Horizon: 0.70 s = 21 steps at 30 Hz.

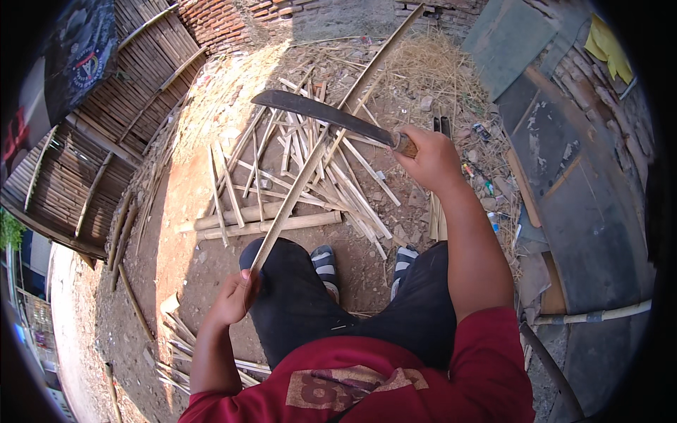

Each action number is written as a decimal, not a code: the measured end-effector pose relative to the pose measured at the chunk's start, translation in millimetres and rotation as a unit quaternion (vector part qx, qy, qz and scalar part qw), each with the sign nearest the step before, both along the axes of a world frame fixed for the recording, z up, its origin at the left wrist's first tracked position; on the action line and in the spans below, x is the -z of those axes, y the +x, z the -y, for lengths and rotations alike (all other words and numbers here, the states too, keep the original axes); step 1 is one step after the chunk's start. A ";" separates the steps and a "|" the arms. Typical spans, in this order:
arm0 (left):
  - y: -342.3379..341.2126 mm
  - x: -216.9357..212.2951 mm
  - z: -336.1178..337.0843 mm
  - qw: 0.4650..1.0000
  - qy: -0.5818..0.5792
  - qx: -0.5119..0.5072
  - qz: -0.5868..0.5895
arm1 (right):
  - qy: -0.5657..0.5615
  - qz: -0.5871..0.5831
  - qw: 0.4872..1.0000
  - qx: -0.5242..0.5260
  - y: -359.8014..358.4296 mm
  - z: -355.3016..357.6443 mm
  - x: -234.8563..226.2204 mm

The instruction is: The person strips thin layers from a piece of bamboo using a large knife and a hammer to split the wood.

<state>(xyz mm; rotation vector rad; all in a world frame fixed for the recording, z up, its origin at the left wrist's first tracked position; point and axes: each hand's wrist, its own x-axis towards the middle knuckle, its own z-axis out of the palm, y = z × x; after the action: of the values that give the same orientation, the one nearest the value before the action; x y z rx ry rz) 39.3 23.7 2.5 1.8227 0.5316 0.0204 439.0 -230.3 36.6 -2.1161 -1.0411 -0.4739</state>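
Dirt ground [187,264] before me, strewn with sticks [356,201], surrounds a person [381,345] whose left hand [233,297] pinches a long bamboo strip [297,190] by the knee [288,271], while the knife [303,106] clenched in the right hand [430,158], crossing it, could skid down into those fingers [245,283].

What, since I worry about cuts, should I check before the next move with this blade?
1. Right hand closed around the handle of the machete: ok.
2. Left hand well away from the blade, holding the near end of the long bamboo strip: ok.
3. Gloves worn: not ok, both hands are bare.
4. Blade touching the strip: cannot tell; they cross in view, but depth is unclear.
5. Ground by the right foot free of loose strips: not ok, some ends lie close by.
6. Edge sharp: cannot tell.
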 end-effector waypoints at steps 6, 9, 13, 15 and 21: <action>-10.1 -14.2 5.8 0.990 -0.108 0.013 -0.095 | -0.007 0.119 0.983 -0.138 -10.4 -4.5 0.9; -28.7 -11.1 -1.3 0.988 -0.126 0.012 -0.090 | -0.006 0.127 0.987 -0.102 -1.4 -2.9 0.5; -33.2 -20.3 -0.4 0.993 -0.060 0.018 -0.104 | -0.013 -0.005 1.000 0.014 9.7 6.2 1.4; -35.1 -14.8 1.1 0.994 -0.054 0.011 -0.090 | -0.023 0.025 0.999 -0.007 4.6 3.2 2.6; -41.8 -1.2 2.9 0.998 -0.022 -0.011 -0.053 | -0.033 0.137 0.982 -0.125 -3.8 -6.6 1.2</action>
<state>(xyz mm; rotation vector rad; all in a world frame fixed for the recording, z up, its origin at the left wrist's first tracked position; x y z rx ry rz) -2.5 20.8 3.7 1.7824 0.6227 -0.0729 435.2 -223.7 35.4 -1.9759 -1.4767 -0.6252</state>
